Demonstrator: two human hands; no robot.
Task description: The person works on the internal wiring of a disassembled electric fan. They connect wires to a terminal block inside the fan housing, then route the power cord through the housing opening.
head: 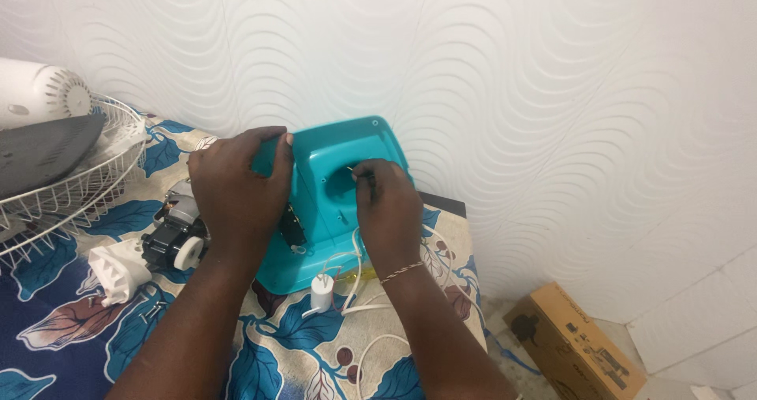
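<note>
A teal plastic fan base housing (347, 151) stands tilted on the floral cloth (79, 337) against the wall. My left hand (240, 191) grips its left edge and steadies it. My right hand (386, 211) pinches a thin dark tool or wire end at the round recess in the housing's middle. White wires (359, 297) and a small white cylindrical capacitor (322, 292) hang out below the housing, between my forearms.
A fan motor (175, 230) with a white hub lies left of the housing, beside a white plastic part (118, 270) and loose screws (154, 312). A white wire fan guard (71, 187) sits far left. A cardboard box (572, 345) lies on the floor at right.
</note>
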